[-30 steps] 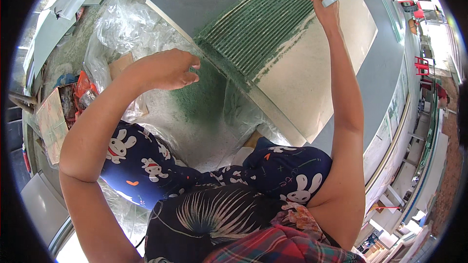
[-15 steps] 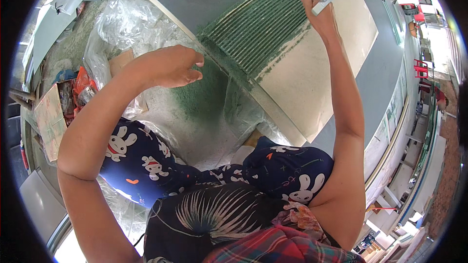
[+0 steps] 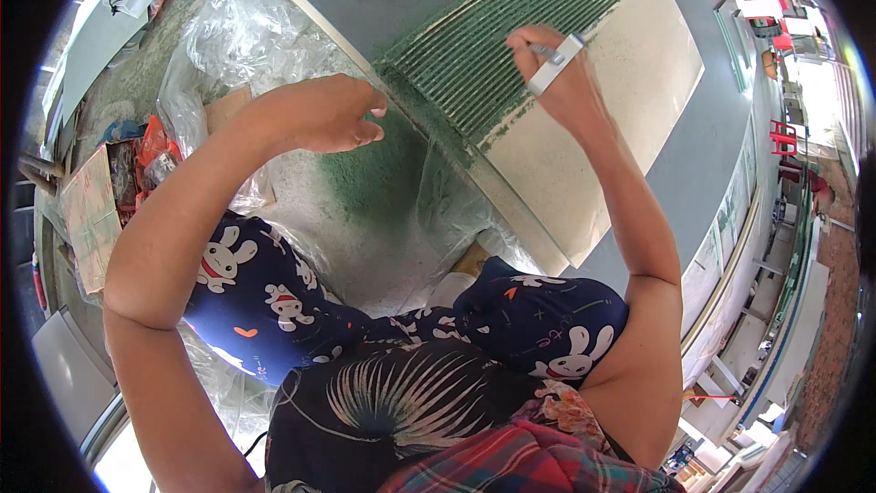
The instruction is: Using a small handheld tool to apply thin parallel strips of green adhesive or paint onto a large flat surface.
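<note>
My right hand (image 3: 564,82) is closed round a small silver-and-white T-shaped tool (image 3: 558,64), over a board with dark ridges and grooves. The tool's flat bar crosses the back of the hand; its working end is hidden. Green powder coats much of the ridged panel (image 3: 511,46) and gathers along its near edge. Beside the ridges, the board's smooth cream part (image 3: 584,164) shows. My left hand (image 3: 333,114) hangs left of the board's near edge, its fingers bent and thumb apart, with nothing in it.
Grey sheet (image 3: 356,0) lies beyond and beside the board. Crumpled clear plastic (image 3: 242,36) and green powder (image 3: 374,169) cover the floor at left, near a cardboard box (image 3: 91,210) and an orange bag (image 3: 157,141). A red stool (image 3: 783,137) stands far right.
My right hand has moved left and nearer to me with the tool, from the smooth cream side toward the ridges. The left hand has barely shifted.
</note>
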The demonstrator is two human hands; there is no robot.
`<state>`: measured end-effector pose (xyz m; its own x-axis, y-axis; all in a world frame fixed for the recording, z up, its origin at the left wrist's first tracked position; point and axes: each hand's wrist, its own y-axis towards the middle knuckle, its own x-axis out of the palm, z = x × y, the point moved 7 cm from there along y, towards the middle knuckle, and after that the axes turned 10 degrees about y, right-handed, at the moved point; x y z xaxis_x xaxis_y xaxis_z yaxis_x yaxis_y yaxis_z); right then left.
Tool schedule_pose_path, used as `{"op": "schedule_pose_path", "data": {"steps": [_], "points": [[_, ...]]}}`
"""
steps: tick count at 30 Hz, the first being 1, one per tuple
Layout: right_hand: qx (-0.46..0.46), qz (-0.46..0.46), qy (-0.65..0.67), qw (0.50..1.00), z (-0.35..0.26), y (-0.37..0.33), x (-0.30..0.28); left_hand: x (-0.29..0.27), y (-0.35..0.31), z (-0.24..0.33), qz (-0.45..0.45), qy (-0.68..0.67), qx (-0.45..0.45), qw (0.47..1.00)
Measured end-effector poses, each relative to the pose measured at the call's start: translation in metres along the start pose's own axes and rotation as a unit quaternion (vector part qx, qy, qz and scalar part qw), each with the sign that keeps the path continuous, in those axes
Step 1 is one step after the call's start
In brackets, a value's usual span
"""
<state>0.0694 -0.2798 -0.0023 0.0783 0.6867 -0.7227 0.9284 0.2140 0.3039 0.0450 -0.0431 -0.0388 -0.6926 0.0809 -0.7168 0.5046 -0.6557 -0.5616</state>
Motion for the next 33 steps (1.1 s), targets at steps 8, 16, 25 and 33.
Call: {"op": "schedule_pose_path", "data": {"steps": [8, 16, 25, 33], "points": [[0.0, -0.134, 0.041, 0.99, -0.061, -0.025, 0.03, -0.002, -0.002, 0.002, 0.017, 0.001, 0.029, 0.999], [-0.017, -0.2, 0.081, 0.976, -0.087, -0.035, 0.042, -0.004, -0.003, 0.002, 0.021, 0.004, 0.024, 0.999], [0.035, 0.049, 0.167, 0.984, 0.029, 0.031, -0.044, 0.0, -0.003, 0.001, 0.018, 0.014, 0.023, 0.999], [0.093, 0.108, 0.092, 0.985, 0.128, 0.062, -0.071, 0.001, 0.0, -0.002, -0.003, 0.007, 0.008, 1.0]]}}
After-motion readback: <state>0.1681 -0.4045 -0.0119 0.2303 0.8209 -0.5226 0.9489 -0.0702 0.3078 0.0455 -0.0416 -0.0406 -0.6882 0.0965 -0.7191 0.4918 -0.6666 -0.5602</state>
